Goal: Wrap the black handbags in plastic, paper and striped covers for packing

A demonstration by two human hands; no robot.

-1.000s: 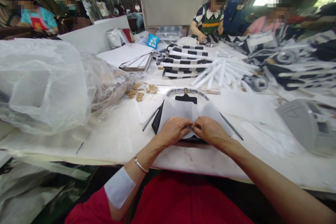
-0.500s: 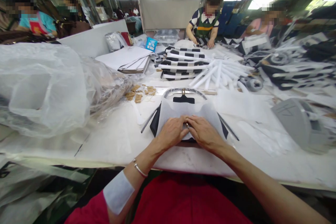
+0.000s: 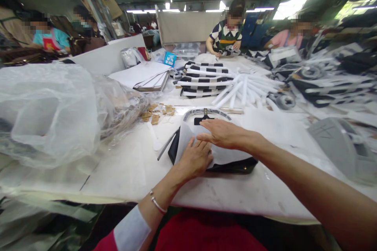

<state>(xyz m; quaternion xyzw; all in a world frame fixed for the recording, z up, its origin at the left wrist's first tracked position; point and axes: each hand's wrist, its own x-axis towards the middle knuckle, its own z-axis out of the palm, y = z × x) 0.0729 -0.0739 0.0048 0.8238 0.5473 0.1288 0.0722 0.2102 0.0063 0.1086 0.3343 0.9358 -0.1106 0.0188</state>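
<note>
A black handbag (image 3: 250,166) lies on the table in front of me, mostly covered by a sheet of white tissue paper (image 3: 185,133). Its wrapped handle (image 3: 188,114) arches away at the far side, beside a black tag (image 3: 199,120). My left hand (image 3: 196,157) rests open on the paper near the bag's front edge, fingers pointing away. Above it, my right hand (image 3: 220,133) reaches across the paper with its fingers stretched out to the left, near the tag. A thin grey strap (image 3: 165,146) sticks out at the bag's left side.
Clear plastic bags (image 3: 53,106) heap up at the left. Brown tags (image 3: 155,119) lie beyond them. Checked pieces with white tubes (image 3: 206,82) are piled behind the handbag. A grey panel (image 3: 332,145) lies right. A co-worker (image 3: 226,33) handles something across the table.
Both hands had met at the bag's middle; now they are apart. My right hand has moved over the far part of the paper, and the left lies flatter. The view has tilted up slightly.
</note>
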